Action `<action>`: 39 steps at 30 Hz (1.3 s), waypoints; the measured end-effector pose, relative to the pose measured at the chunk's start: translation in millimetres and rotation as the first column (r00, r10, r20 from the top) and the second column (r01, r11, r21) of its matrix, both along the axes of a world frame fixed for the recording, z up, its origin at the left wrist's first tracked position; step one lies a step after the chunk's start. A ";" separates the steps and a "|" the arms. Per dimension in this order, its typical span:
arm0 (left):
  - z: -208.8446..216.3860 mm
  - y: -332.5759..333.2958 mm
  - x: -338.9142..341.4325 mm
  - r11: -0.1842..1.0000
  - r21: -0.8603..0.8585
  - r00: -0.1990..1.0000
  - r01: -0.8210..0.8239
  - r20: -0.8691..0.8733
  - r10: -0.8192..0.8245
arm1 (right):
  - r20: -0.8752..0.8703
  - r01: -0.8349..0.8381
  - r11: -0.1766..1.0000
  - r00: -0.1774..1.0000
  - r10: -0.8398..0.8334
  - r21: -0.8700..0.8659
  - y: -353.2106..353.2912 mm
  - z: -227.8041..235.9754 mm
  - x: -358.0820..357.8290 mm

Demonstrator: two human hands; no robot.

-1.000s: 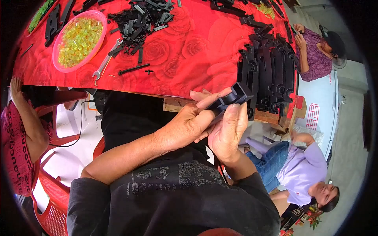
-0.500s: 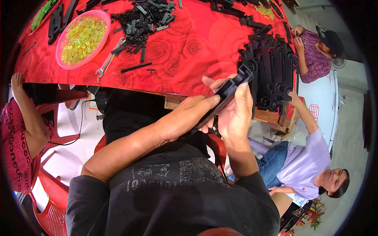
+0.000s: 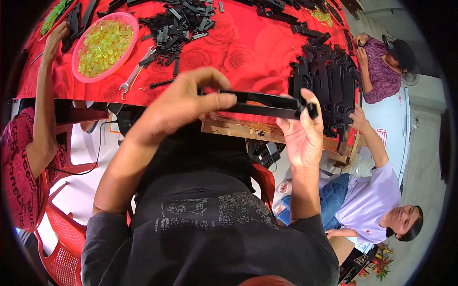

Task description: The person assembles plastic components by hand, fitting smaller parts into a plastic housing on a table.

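A long black plastic housing (image 3: pixel 265 110) with a hollow channel lies level across both my hands, above the table's front edge. My left hand (image 3: pixel 183 105) is closed round its left end, thumb along the near side. At the right end, the fingers and thumb of my right hand (image 3: pixel 305 136) pinch it. Just beyond that hand, a stack of similar black housings (image 3: pixel 329 86) covers the table's right corner. Behind my left hand lie a black rod (image 3: pixel 162 84) and a metal open-ended wrench (image 3: pixel 131 78).
A red rose-patterned cloth (image 3: pixel 238 55) covers the table. On it are a pink basket (image 3: pixel 75 64) of yellow clear pieces and a heap of small black parts (image 3: pixel 179 31). A co-worker's arm (image 3: pixel 44 90) reaches in at left; another co-worker's hand (image 3: pixel 359 117) touches the stack.
The housing has swung from a steep slant to nearly level. My left hand has moved left and up to its left end. The co-worker's arm at left has reached forward over the table.
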State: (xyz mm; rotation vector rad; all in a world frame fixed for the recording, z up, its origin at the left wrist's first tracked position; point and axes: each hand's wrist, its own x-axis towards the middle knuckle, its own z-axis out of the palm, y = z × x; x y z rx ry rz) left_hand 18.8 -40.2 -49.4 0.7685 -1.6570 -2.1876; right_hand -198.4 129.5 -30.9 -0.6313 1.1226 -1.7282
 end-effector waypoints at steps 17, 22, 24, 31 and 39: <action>-10.0 -7.6 -37.6 0.960 -0.141 0.946 -0.240 -0.256 0.199 | 0.271 -0.401 0.886 0.902 0.337 0.233 -14.4 -11.1 42.0; -8.2 30.2 -39.0 0.993 0.115 0.997 -0.004 -0.072 0.012 | 0.190 -0.094 0.993 0.979 0.078 0.074 -18.4 -28.6 56.1; -13.9 40.1 -44.5 0.998 0.053 0.998 0.032 -0.053 -0.029 | 0.146 -0.006 0.997 0.989 -0.006 0.082 -13.0 -39.4 56.9; -30.9 49.1 -49.6 0.978 -0.162 0.989 -0.135 -0.088 0.122 | 0.087 0.054 0.996 0.994 -0.060 0.073 -10.7 -43.0 57.2; -23.0 50.8 -40.0 0.970 0.074 0.973 0.233 -0.014 -0.232 | 0.012 0.127 0.989 0.992 -0.128 0.073 -49.3 -10.4 36.9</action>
